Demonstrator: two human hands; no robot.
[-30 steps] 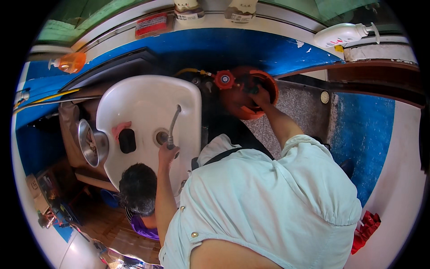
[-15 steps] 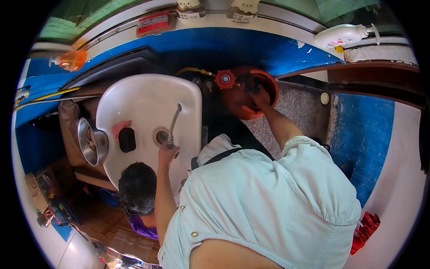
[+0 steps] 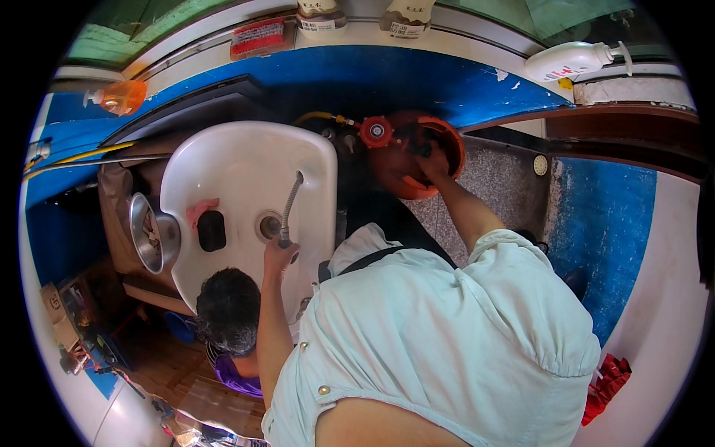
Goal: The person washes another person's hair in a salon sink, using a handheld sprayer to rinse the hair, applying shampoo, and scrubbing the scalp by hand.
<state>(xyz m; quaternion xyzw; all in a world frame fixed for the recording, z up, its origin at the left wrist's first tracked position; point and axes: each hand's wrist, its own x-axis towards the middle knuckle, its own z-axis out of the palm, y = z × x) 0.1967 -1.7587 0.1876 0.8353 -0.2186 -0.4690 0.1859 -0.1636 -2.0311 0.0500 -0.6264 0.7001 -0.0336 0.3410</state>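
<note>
- Two hands at work, one over the white basin (image 3: 246,141), one off to its right
- Left hand (image 3: 279,257) is wrapped round a shower handle (image 3: 284,241), near the basin's drain (image 3: 268,225); probably held there so any drips fall inside
- Grey hose (image 3: 291,200) runs from the basin's far right part to that handle, short and bent; looks like its length limits reach, so the grip sits close
- Right hand (image 3: 439,165) reaches inside the collar of an orange cylinder (image 3: 387,173), right of the basin, at a dark green knob (image 3: 425,151); shadow covers the fingers, can't tell if they grip or just touch
- Red regulator (image 3: 376,132) sits between cylinder collar and basin, yellow hose (image 3: 319,116) leading off behind the basin; likely kept beside it so one person spans both, arms spread wide
- Pink cloth (image 3: 199,211) lies in the basin's left part, by a black rounded patch (image 3: 212,232), purpose unclear
- Seated person's head (image 3: 228,313) is at the basin's near left edge; can't tell if touching
- Metal bowl (image 3: 147,235) tilts just left of the basin, small items inside, too blurred to name
</note>
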